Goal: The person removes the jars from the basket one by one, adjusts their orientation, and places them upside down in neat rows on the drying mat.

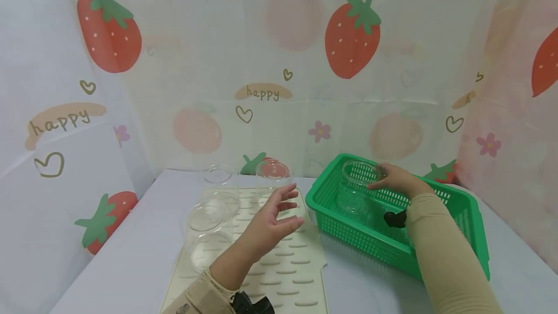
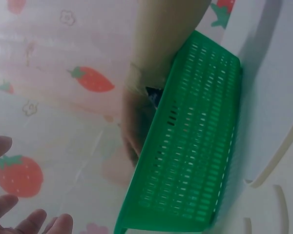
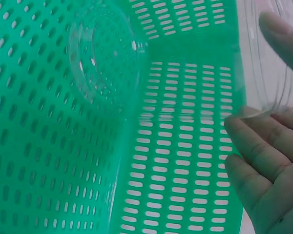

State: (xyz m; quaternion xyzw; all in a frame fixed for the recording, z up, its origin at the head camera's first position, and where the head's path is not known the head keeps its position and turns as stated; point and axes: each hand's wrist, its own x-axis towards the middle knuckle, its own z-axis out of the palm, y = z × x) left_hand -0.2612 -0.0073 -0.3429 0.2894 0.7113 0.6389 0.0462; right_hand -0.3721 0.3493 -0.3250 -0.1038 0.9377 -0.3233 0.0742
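Observation:
My right hand [image 1: 400, 179] grips a clear jar [image 1: 354, 196] near its rim, inside the green basket [image 1: 366, 241]. In the right wrist view the thumb [image 3: 283, 41] and fingers [image 3: 259, 146] lie around the jar's wide rim, and its round base [image 3: 105, 58] shows against the green mesh. Over the cream mat [image 1: 301, 275] hovers my left hand [image 1: 273, 219], its fingers spread and holding nothing. To its left stand two clear jars, one at the back [image 1: 220, 178] and one nearer [image 1: 209, 236]. Another clear jar [image 1: 272, 173] is partly hidden behind the left hand.
The slotted mat lies on a white table [image 1: 117, 256], left of the basket. A strawberry-print cloth [image 1: 279, 62] hangs behind the table and along both sides. Dark wrist cameras sit on both sleeves; the right one [image 1: 394, 219] is within the basket's outline.

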